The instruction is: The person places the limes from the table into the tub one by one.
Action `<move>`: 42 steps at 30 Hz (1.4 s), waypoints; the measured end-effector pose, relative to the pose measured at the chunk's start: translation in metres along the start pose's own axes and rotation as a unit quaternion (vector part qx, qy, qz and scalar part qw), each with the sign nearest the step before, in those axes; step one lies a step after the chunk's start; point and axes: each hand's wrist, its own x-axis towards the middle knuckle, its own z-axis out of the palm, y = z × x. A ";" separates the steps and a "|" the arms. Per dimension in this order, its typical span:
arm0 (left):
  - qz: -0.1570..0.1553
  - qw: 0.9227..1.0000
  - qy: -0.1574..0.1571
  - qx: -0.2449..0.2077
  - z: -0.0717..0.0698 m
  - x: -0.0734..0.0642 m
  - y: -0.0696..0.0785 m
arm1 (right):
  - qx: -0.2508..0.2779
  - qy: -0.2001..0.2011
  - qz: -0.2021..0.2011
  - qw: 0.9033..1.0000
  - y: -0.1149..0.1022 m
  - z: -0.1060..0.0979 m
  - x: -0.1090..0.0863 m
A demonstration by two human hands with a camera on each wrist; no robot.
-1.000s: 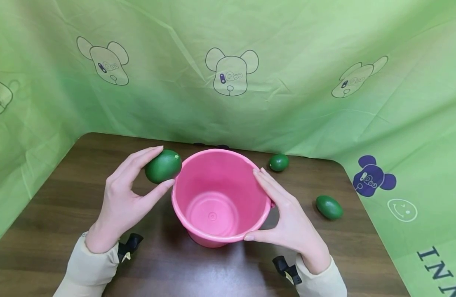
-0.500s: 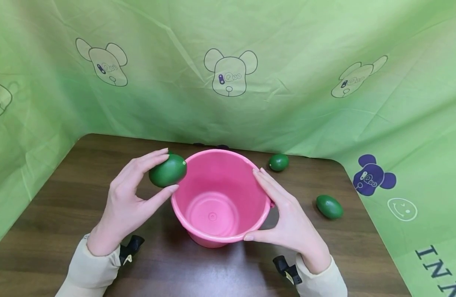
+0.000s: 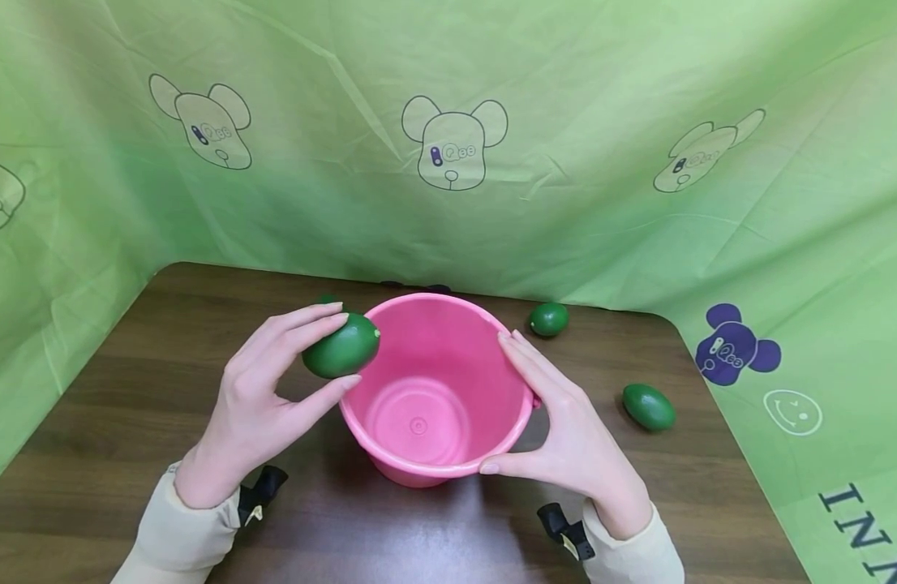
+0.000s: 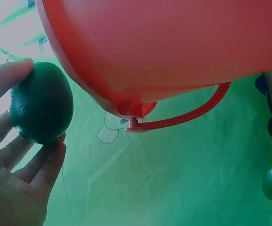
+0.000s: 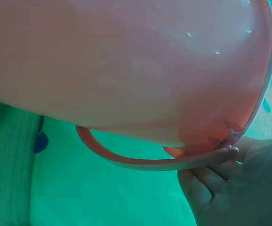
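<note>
My left hand (image 3: 255, 397) pinches a glossy green lime (image 3: 342, 347) between thumb and fingers. It holds the lime at the left rim of a pink plastic bucket (image 3: 448, 349), partly over the opening. The left wrist view shows the lime (image 4: 42, 102) level with the bucket's lip, thumb on one side and fingers on the other. My right hand (image 3: 565, 430) grips the bucket's right side, thumb on the near rim and fingers along the far rim. In the right wrist view, fingers lie by the handle's hinge, below the bucket wall (image 5: 126, 66). The bucket's bottom holds nothing.
Two more limes lie on the brown wooden table (image 3: 127, 405): one lime (image 3: 548, 319) behind the bucket at right, another lime (image 3: 648, 407) farther right. Behind my left fingers, part of another lime (image 3: 326, 299) shows. A green printed curtain (image 3: 332, 203) surrounds the table.
My left hand has moved right and slightly nearer with the lime, which now overlaps the bucket's left rim. A lime behind that hand has come into sight. The right hand and bucket stay put.
</note>
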 end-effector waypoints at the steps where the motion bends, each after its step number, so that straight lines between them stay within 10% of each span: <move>1: 0.003 1.000 -0.001 0.000 0.000 0.000 0.000 | 0.000 0.000 0.000 1.000 0.000 0.000 0.000; 42: 0.041 0.995 -0.049 -0.070 0.016 -0.006 0.003 | -0.012 0.000 -0.001 1.000 0.001 0.002 0.000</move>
